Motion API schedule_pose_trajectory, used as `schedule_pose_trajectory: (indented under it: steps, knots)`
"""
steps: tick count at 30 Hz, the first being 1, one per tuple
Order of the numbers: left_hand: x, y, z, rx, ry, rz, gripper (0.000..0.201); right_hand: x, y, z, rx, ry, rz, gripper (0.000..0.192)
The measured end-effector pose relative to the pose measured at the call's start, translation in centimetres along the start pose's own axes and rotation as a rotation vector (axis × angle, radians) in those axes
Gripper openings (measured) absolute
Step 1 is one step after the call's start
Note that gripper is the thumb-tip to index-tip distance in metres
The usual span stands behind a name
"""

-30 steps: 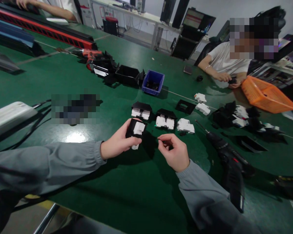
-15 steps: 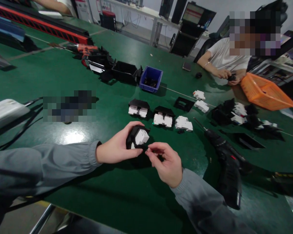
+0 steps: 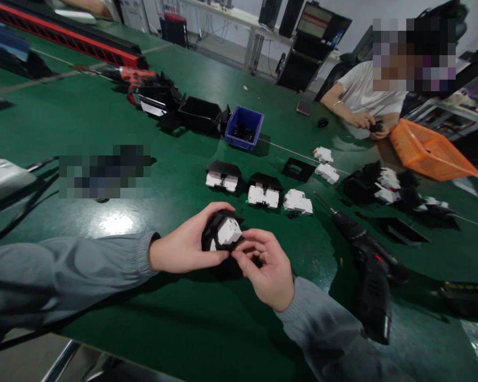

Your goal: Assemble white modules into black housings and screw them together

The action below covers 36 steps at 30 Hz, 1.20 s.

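My left hand (image 3: 189, 241) is wrapped round a black plastic housing (image 3: 210, 231) with a white block (image 3: 228, 231) set in it, held above the green table. Fingers and thumb of my right hand (image 3: 263, 265) are pinched together at the housing's right side. Whatever lies between those fingertips is too small or hidden to make out. Just beyond my hands stand two similar black housings with white blocks, one on the left (image 3: 223, 178) and one on the right (image 3: 263, 192). Beside them lies a loose white block (image 3: 298, 201).
To my right lies a black power screwdriver (image 3: 368, 270), its bit pointing away. A blue bin (image 3: 245, 127) with small dark parts and a black bin (image 3: 200, 114) stand farther back. Across the table a person (image 3: 366, 101) handles a dark part near an orange basket (image 3: 430, 151).
My right hand's fingertips have come in against the housing, from a small gap beside it. The left hand still holds the housing, which has turned slightly.
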<state>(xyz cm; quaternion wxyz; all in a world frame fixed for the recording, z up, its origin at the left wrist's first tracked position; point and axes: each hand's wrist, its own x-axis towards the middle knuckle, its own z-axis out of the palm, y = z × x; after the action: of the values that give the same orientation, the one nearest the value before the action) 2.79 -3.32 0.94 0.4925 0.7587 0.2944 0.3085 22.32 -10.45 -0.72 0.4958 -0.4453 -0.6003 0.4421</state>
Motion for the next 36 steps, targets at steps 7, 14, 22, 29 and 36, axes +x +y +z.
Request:
schedule_pose_trajectory:
  steps: [7,14,22,29,36]
  knots:
    - [-0.1,0.3,-0.1,0.021,-0.036,0.019,0.071,-0.1,-0.2,0.3,0.022,-0.024,0.050,0.035]
    - [-0.1,0.5,-0.1,0.019,-0.052,0.020,0.069,0.6,-0.6,-0.2,-0.244,-0.088,0.107,0.013]
    - [-0.4,0.2,-0.3,0.045,-0.053,0.062,0.070,0.8,-1.2,-0.4,-0.426,-0.233,-0.086,0.013]
    - [-0.5,0.0,-0.2,0.006,-0.064,0.068,0.071,0.7,-0.9,-0.9,-0.630,-0.214,-0.191,0.012]
    - [-0.4,0.0,-0.3,0.002,-0.092,0.075,0.071,3.3,0.4,-3.0,-1.076,-0.070,-0.138,0.034]
